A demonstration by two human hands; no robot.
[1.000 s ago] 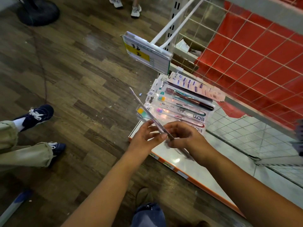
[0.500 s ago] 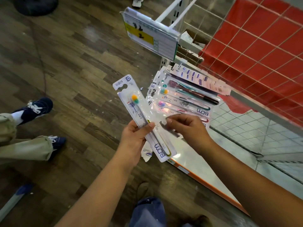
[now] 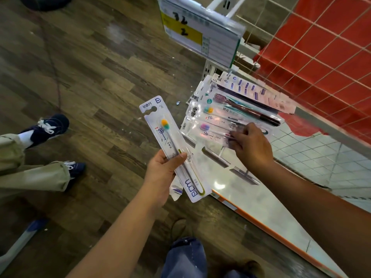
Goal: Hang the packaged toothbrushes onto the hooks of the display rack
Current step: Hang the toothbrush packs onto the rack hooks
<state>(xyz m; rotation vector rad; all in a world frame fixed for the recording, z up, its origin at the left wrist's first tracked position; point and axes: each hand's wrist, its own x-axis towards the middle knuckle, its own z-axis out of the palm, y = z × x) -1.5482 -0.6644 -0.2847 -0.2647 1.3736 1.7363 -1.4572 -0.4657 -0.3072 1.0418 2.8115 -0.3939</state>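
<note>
Currently left hand [image 3: 162,173] grips one packaged toothbrush [image 3: 172,146] mid-pack, thumb on top, hang-hole end up, clear of the rack. Right hand [image 3: 251,146] is over the toothbrush pile [image 3: 226,115] on the white shelf [image 3: 251,199], fingers curled down onto a pack; actual pinch hidden, blurred. Hook [image 3: 222,5] is cut off at the top edge behind the price tag [image 3: 198,31].

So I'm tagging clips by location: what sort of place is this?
Most likely a shop aisle: a price label holder on a white display hook, a wire grid rack panel, and packaged toothbrushes stacked on the shelf.
</note>
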